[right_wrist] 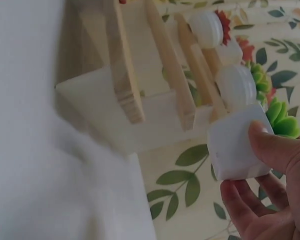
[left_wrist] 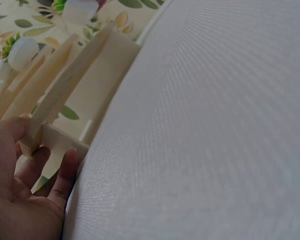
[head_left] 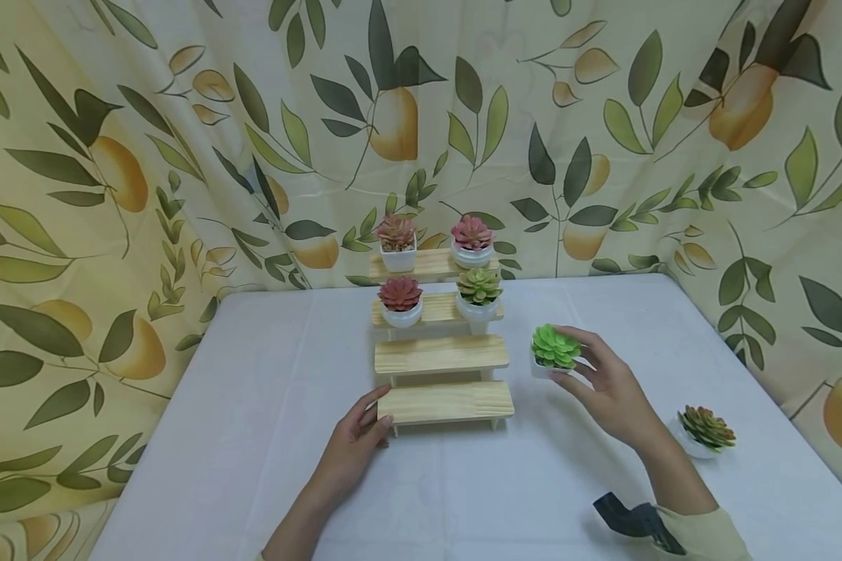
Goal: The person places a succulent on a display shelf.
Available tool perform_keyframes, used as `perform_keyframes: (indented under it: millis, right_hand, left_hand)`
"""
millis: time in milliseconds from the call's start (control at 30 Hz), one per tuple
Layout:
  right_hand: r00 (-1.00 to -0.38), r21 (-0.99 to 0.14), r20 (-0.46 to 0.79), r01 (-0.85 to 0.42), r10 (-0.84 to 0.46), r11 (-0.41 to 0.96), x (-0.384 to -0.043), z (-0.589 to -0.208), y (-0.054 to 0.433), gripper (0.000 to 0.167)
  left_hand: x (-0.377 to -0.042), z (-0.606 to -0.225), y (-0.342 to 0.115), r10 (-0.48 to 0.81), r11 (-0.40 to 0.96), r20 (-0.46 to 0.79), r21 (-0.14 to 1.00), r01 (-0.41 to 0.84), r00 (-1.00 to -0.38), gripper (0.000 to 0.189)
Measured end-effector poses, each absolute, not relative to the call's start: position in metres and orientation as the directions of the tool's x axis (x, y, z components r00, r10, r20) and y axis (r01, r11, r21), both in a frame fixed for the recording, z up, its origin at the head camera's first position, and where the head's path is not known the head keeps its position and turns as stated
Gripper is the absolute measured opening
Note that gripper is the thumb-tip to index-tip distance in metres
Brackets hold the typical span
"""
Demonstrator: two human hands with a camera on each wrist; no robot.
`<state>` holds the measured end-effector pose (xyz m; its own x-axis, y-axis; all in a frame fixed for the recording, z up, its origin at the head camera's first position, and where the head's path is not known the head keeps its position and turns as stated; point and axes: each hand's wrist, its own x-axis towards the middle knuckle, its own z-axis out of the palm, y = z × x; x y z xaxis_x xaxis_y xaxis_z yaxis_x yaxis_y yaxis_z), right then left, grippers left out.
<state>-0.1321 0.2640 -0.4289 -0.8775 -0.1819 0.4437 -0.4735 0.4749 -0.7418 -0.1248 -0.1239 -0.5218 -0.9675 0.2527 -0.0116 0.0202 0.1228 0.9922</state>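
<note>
A stepped wooden plant stand (head_left: 442,354) with white side supports stands mid-table. My left hand (head_left: 351,440) grips the left end of its lowest step, thumb at the front; the left wrist view shows fingers around the board end (left_wrist: 35,137). To the right of the stand, my right hand (head_left: 613,397) holds a bright green potted succulent (head_left: 556,347) between thumb and fingers. Its square white pot (right_wrist: 237,145) shows plainly in the right wrist view, thumb on one side and fingertips along another. The two lower steps carry nothing.
On the top step sit a reddish succulent (head_left: 396,234) and a pink one (head_left: 472,234). Below them are a dark red succulent (head_left: 400,294) and a yellow-green one (head_left: 479,287). A green-and-red potted succulent (head_left: 705,428) rests on the white-covered table (head_left: 252,436) at right. Patterned fabric (head_left: 477,117) hangs behind.
</note>
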Motion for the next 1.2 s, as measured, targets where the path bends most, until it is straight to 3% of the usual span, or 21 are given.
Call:
perform_keyframes:
  millis: [733, 1200]
  right_hand:
    - [-0.848, -0.792, 0.449, -0.524, -0.281, 0.313, -0.151, -0.420, 0.212, 0.068]
    - [-0.843, -0.853, 0.397, -0.485, -0.362, 0.192, -0.165, -0.424, 0.157, 0.062]
  left_hand:
    - [-0.125, -0.523, -0.124, 0.261, 0.110, 0.003, 0.993, 0.033, -0.965, 0.053]
    - [-0.125, -0.522, -0.124, 0.262, 0.108, 0.006, 0.994, 0.035, -0.965, 0.053]
